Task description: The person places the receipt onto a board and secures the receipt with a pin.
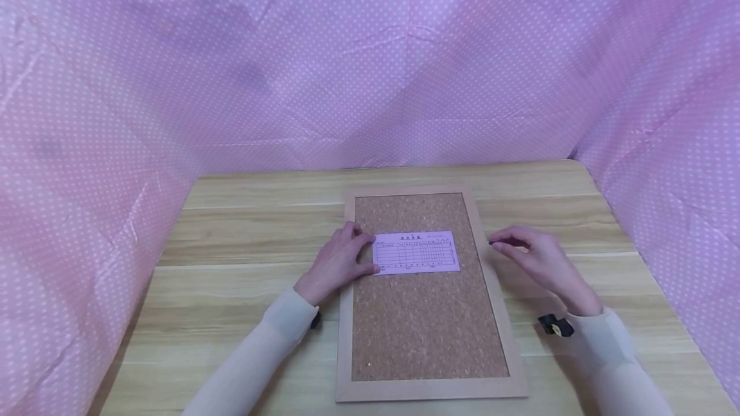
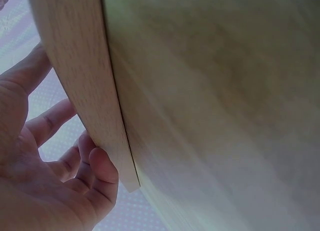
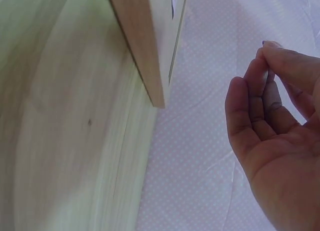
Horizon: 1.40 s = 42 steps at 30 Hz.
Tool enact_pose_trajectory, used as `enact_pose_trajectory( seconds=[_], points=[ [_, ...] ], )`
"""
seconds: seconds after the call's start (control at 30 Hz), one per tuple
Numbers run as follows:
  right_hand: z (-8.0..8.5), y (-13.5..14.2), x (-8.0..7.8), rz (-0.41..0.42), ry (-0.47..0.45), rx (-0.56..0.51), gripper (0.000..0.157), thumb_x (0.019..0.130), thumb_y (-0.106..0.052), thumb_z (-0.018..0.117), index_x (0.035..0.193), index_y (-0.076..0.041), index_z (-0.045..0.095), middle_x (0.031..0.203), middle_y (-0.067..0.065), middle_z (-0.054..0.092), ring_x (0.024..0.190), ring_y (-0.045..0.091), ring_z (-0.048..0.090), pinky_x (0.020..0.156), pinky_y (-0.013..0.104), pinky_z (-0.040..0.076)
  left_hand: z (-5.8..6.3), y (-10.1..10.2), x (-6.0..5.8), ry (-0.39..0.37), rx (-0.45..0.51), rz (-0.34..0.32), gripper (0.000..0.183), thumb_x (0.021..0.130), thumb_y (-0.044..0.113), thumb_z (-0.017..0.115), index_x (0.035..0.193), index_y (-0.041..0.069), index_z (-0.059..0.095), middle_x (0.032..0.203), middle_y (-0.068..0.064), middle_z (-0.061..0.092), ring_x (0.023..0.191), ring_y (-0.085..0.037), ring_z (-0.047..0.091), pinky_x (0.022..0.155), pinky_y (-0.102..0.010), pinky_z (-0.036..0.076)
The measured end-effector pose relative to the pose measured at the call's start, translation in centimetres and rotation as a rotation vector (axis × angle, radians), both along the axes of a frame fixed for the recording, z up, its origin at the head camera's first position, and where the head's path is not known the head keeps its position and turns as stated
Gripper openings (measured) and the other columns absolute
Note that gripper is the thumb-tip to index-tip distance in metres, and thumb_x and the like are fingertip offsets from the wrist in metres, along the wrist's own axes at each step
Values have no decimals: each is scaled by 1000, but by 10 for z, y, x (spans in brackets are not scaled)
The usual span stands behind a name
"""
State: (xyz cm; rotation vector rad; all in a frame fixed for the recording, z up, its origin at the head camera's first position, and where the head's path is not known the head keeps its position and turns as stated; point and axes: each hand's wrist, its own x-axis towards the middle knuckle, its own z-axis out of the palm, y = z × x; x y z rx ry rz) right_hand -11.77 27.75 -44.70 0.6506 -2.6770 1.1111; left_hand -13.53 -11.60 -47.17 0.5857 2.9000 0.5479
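A framed cork board (image 1: 428, 326) lies on the wooden table, with a printed paper form (image 1: 415, 253) across its upper half. My left hand (image 1: 340, 255) spreads its thumb and forefinger to the form's two left corners and touches them. In the left wrist view, the other fingers (image 2: 104, 166) rest along the side of the board's wooden frame (image 2: 82, 56). Just right of the frame, my right hand (image 1: 537, 259) is raised, pinching a small dark purple thing (image 3: 264, 42) between thumb and forefinger. Most of that thing is hidden by the fingertips.
The wooden table (image 1: 243, 236) extends to both sides of the board. Pink dotted cloth (image 1: 370, 82) hangs behind the table and at both sides. A black strap piece (image 1: 556, 326) shows by the right wrist.
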Motion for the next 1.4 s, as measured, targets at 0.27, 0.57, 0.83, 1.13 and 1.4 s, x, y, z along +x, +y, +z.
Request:
enact_pose_trajectory(
  seconds=[0.27,0.57,0.83,1.13,1.4],
  points=[
    [1,-13,-3,62,48,-20,24,88,7,76,102,-12,79,100,0,77,92,12,71,84,11,49,0,0,0,4,-2,-3,65,85,43,85,137,9,66,135,-13,50,109,-28,53,87,-42,48],
    [-1,-30,-7,104,39,0,19,89,7,74,101,-7,78,99,0,77,90,18,72,80,21,55,2,1,0,0,-17,-1,66,85,44,85,137,9,66,135,-13,50,110,-29,53,87,-42,48],
    [2,-40,-9,106,-5,13,18,90,6,74,101,-7,78,99,-1,76,89,19,72,79,32,58,2,1,0,-5,-13,0,66,84,44,85,137,10,66,136,-13,50,109,-28,53,86,-41,48],
    [5,-46,-11,119,11,9,21,88,10,74,99,-7,78,99,0,76,89,12,70,79,32,59,1,0,0,-8,-11,1,66,85,44,85,138,9,66,137,-13,49,109,-28,53,85,-41,48],
    [9,-50,-13,138,-9,-7,13,92,6,72,100,-4,76,100,1,75,91,22,71,80,31,58,2,0,0,-5,-12,2,65,85,43,85,137,9,66,137,-13,49,110,-29,53,86,-42,49]
  ],
)
